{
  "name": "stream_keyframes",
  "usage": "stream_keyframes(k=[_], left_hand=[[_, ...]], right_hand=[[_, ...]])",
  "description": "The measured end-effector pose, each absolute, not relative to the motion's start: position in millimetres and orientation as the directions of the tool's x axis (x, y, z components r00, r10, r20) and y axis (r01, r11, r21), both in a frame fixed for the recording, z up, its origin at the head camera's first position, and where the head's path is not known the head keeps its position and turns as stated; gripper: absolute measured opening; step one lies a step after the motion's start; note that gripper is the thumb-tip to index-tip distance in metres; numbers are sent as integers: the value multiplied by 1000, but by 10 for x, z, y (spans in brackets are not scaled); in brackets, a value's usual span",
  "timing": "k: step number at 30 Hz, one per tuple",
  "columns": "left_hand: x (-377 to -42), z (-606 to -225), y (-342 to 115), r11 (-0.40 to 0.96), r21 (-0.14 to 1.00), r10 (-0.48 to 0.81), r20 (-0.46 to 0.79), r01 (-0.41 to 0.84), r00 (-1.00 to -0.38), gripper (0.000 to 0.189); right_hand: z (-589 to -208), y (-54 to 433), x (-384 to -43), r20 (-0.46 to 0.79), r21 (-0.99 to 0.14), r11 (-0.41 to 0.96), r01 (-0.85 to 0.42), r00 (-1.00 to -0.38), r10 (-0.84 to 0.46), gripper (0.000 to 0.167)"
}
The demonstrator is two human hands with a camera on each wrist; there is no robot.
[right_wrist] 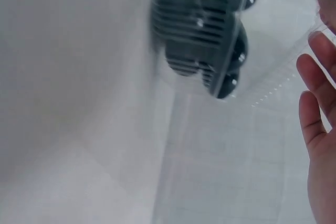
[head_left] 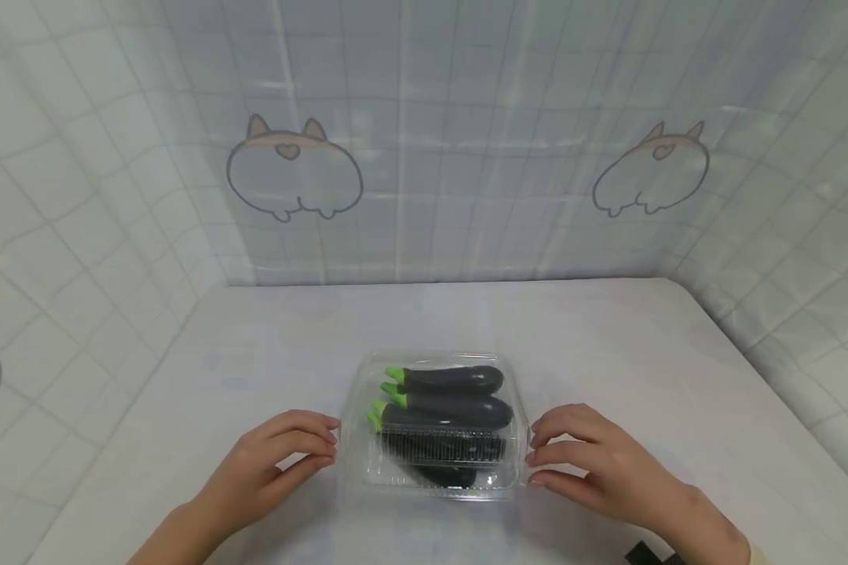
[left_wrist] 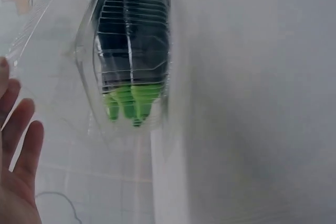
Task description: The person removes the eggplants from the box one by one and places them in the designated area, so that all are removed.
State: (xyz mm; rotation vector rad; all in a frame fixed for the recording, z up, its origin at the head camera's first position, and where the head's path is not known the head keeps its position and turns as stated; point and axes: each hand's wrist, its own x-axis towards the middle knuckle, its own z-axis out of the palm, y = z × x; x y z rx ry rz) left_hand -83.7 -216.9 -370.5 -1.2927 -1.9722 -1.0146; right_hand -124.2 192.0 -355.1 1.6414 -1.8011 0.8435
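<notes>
A clear plastic clamshell container (head_left: 367, 471) sits on the table in front of me, with several dark eggplants (head_left: 459, 410) with green stems inside it. Its transparent lid (right_wrist: 273, 72) stands tilted up from the tray in both wrist views. At the container's left side, my left hand (head_left: 283, 463) pinches the lid's edge with its fingertips. My right hand (head_left: 601, 463) does likewise on the right side, thumb and forefinger meeting at the lid's edge. The hands' palms stay apart from the plastic. Ribbed plastic partly covers the nearest eggplants.
A white cloth-like table surface (head_left: 283, 337) lies around the container. Behind it hangs a pale grid-patterned curtain (head_left: 466, 157) with printed animal figures, and similar sheets flank both sides. A small black patch (head_left: 643, 554) shows beside the right forearm.
</notes>
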Motion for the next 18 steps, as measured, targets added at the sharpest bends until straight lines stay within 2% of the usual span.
stream_keyframes(k=[4,6,13,15,18], left_hand=[[-964,-3636,-2170,249,306,459,798,919,-390,12],[-1044,-3583,-2167,268,315,436,803,911,-406,16],[-1424,-3418,-2133,313,369,373,800,875,-470,29],[-1536,-3385,-2124,299,413,361,786,860,-502,25],[-1675,-3320,-2124,292,496,334,748,817,-574,12]], right_hand=[[-3480,1928,-1369,744,-66,96,-993,-113,-658,13],[-3454,1936,-1446,746,-79,123,-989,-140,-651,16],[-3395,1943,-1778,760,-205,191,-960,-279,-587,23],[-3392,1937,-1880,762,-241,216,-946,-322,-562,23],[-3415,1913,-2029,747,-319,296,-900,-431,-506,25]])
